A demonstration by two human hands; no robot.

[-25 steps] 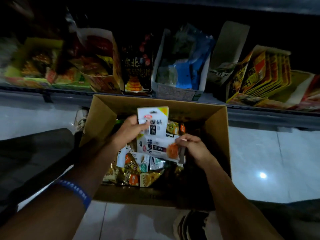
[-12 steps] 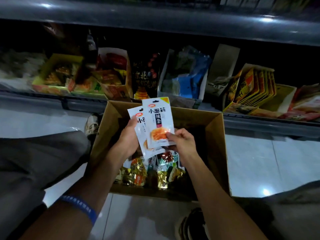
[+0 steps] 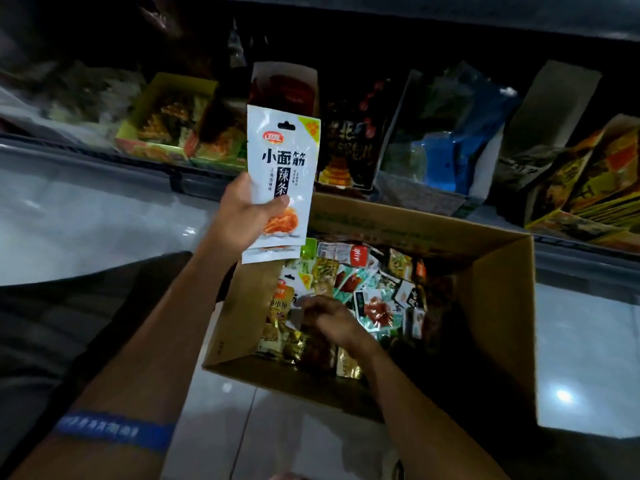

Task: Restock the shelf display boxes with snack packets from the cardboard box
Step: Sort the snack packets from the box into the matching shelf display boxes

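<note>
My left hand (image 3: 244, 216) grips a small stack of white snack packets (image 3: 281, 161) with black lettering, raised upright above the left rim of the cardboard box (image 3: 498, 306). The thumb lies across the front packet. Down inside the box, my right hand (image 3: 332, 320) reaches among several mixed loose snack packets (image 3: 377, 292); motion blur hides whether its fingers hold one. Beyond the box, the low shelf carries display boxes: a yellow-green one (image 3: 166, 119), a white and red one (image 3: 284, 84) just behind the raised packets, a dark one (image 3: 349, 143) and a white one with blue bags (image 3: 446, 150).
Yellow and orange packets stand in a tilted display box (image 3: 588, 188) at the far right of the shelf. A grey shelf edge (image 3: 104, 157) runs along the front. The box sits on a glossy tiled floor (image 3: 86, 223). My dark-trousered leg (image 3: 69, 323) is at left.
My left hand has lifted the white packets up and left, toward the shelf. My right hand let go of them and dropped back into the cardboard box.
</note>
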